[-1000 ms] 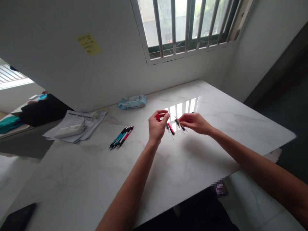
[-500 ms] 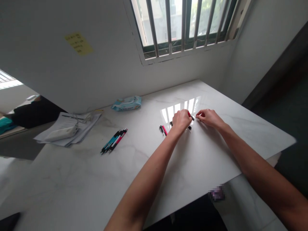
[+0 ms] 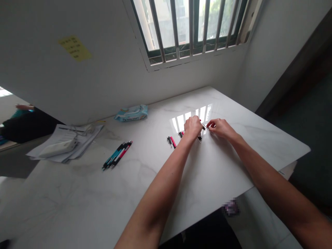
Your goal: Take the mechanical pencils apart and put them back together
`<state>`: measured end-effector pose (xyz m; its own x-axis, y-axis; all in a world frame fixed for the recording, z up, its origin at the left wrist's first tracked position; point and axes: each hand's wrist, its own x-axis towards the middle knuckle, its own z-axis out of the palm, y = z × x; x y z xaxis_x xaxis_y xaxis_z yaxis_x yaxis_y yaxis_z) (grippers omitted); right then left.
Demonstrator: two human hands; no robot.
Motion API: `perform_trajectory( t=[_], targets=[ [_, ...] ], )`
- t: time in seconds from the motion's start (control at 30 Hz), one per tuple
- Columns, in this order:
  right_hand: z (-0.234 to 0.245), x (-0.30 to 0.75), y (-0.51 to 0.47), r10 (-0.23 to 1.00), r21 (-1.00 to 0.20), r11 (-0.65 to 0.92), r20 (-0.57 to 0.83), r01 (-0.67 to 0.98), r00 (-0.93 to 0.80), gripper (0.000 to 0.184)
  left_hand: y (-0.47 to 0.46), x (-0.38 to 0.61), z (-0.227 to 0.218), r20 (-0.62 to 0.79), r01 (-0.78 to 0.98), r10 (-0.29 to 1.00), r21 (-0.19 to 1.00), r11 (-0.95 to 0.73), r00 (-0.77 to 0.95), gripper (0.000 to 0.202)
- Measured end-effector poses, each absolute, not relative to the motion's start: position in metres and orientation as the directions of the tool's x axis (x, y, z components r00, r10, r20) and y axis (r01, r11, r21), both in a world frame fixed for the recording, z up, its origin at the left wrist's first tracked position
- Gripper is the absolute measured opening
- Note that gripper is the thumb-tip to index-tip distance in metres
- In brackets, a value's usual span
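Observation:
My left hand (image 3: 193, 126), closed over the white marble-look table (image 3: 145, 193), grips a pen (image 3: 203, 128) whose red and black parts peek out past the fingers. Just to its right, thumb and fingertips of my right hand (image 3: 220, 128) pinch a thin pale stick (image 3: 206, 127), like a pen refill, that meets or nearly meets the pen's dark end. Black and red pen parts (image 3: 171, 141) lie left of my left wrist. More small black pieces lie partly hidden under and beside that hand.
Several blue, black and red pens (image 3: 117, 155) lie bundled side by side on the left. Behind them are a blue wipes packet (image 3: 131, 113) and papers (image 3: 85, 147) with a white object on top. A barred window (image 3: 190, 31) is above; a person's arm (image 3: 24, 107) shows far left.
The view has turned slightly right, so everything sits a little further left in the picture. Both hands keep nearly the same pose, close together, with the pale stick still between them.

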<state>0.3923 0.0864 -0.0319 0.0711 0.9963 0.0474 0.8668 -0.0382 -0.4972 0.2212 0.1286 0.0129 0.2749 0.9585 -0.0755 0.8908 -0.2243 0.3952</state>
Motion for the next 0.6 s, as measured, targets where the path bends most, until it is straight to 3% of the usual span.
perform_trajectory(
  t=[0.37,0.6],
  targets=[
    [-0.025,0.388,0.084,0.999,-0.497,-0.038,0.006,0.867,0.047,0.032,0.126,0.214,0.017,-0.023,0.898,0.936,0.293,-0.329,0.351,0.036],
    [-0.023,0.389,0.081,1.0,-0.516,-0.02,-0.005,0.857,0.02,0.032,0.144,0.207,0.012,-0.018,0.88,0.928,0.322,-0.348,0.373,0.052]
  ],
)
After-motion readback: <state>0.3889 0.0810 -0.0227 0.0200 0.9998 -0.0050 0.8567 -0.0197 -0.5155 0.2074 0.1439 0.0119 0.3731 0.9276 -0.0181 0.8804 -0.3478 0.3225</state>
